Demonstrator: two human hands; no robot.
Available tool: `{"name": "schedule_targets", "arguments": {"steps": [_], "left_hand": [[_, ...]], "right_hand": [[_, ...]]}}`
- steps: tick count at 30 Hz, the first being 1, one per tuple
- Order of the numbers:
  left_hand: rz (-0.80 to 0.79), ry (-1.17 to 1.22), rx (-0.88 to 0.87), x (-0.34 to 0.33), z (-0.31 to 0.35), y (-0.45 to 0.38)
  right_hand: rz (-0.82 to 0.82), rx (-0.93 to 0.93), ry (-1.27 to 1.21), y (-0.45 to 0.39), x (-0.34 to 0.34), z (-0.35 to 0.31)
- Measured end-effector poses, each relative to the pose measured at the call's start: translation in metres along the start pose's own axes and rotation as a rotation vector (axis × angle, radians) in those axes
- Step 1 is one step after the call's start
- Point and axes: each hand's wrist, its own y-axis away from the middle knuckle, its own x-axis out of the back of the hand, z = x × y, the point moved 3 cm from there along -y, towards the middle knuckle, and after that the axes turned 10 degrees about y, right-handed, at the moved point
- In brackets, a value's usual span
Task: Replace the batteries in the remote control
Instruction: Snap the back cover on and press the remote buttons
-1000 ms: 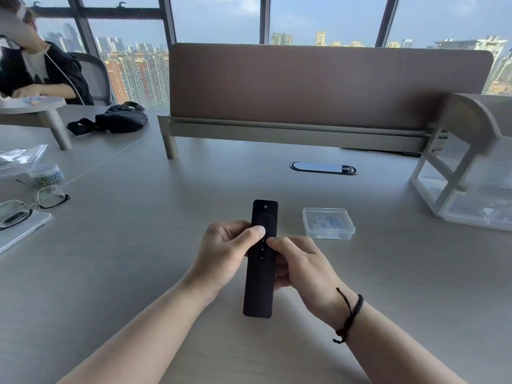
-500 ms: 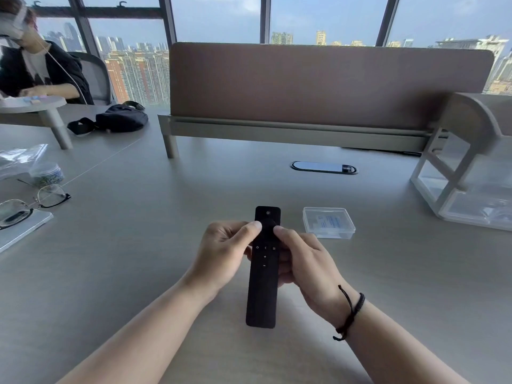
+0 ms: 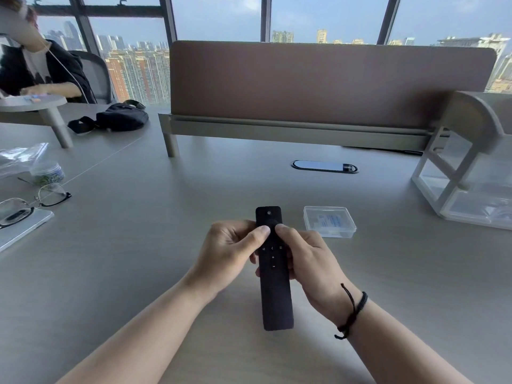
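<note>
Both of my grips are closed on the remote [image 3: 274,275]: my left hand [image 3: 232,253] wraps its upper part from one side and my right hand [image 3: 307,261] from the other, with both thumbs pressed on the button face near the round pad. I hold the remote up above the gray surface [image 3: 138,245], long way pointing away from me, power button at the far end, buttons facing up. I cannot see the back from here, so I cannot tell if the battery lid is on or off. I think I am at the start, getting ready to open it. To do this well, I would turn the remote over so the back faces me, find the lid, and push it with my thumbs along the length while my fingers hold the body steady. I should push flat and slow, not hard, so the lid does not snap or fly off. A small clear box [image 3: 329,221] sits on the surface just past my right hand; it may hold the new batteries, but I cannot tell. I should keep my hands low over the surface so nothing rolls away.
</note>
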Motion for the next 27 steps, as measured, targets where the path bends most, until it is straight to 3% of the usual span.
{"name": "schedule_targets", "arguments": {"steps": [8,27], "left_hand": [[-0.005,0.032,0.112,-0.0019,-0.0033,-0.0007],[-0.009,0.061,0.123,-0.0003,-0.0028,0.0015]], "right_hand": [[-0.002,-0.025,0.054,0.0038,-0.0057,-0.0018],[-0.039,0.050,0.061,0.0047,-0.0093,-0.0011]]}}
